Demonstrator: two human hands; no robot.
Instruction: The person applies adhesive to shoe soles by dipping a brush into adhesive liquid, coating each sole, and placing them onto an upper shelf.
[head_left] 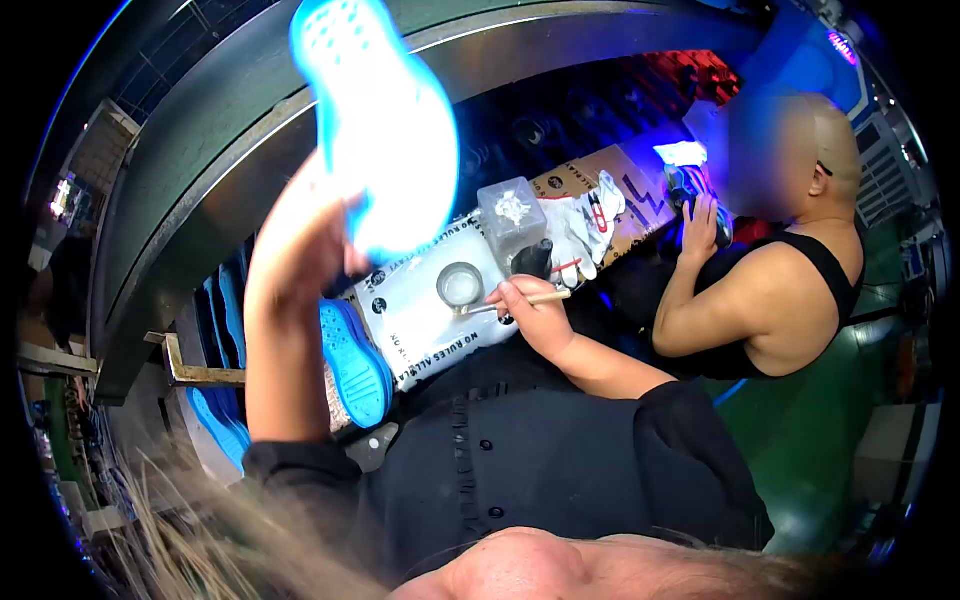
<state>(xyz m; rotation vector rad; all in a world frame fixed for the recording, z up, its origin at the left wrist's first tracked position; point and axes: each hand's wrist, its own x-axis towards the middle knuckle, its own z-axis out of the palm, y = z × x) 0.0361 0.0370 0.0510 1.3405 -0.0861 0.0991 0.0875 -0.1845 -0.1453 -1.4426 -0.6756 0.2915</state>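
My left hand grips the heel end of a shoe sole and holds it up over the conveyor edge. The sole is blue at the rim and washed out to white by light; some of my fingers are hidden behind it. In my right hand is a brush with a pale wooden handle, pinched between the fingers. Its tip points left, at the near edge of a small round cup. The cup stands on a white printed sheet.
Several blue soles lie at my left. Beyond the cup are a clear plastic box, white gloves and red-handled tools. A metal conveyor edge curves past. At right, a co-worker handles a shoe.
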